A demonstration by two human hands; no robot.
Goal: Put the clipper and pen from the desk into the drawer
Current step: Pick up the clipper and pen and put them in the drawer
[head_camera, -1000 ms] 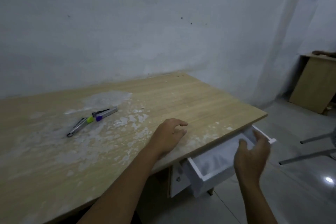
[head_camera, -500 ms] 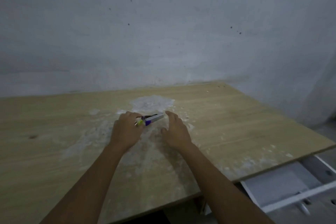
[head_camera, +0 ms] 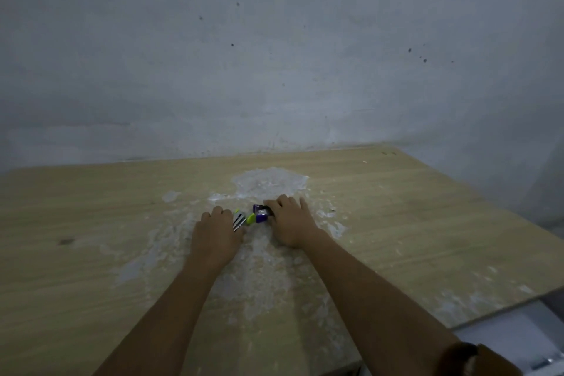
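Two small items lie end to end on the wooden desk [head_camera: 427,223], in the middle of a whitish stained patch. The pen [head_camera: 241,220] is silvery with a yellow-green tip; my left hand [head_camera: 215,236] is curled over its left part and hides most of it. The clipper [head_camera: 261,213] shows a purple end with a dark piece on top; the fingers of my right hand [head_camera: 293,221] are closed on its right part. Both hands rest on the desk with the two items between them. The white drawer [head_camera: 515,336] stands pulled out at the lower right, below the desk's edge.
A bare grey wall [head_camera: 274,70] rises right behind the desk. The desk's right edge runs diagonally down to the drawer. A dark band [head_camera: 457,354] sits on my right forearm near the bottom of the view.
Both hands left the drawer side and reached to the items on the desk. My view turned left, so the drawer now shows only at the lower right. The fingers have closed over both items.
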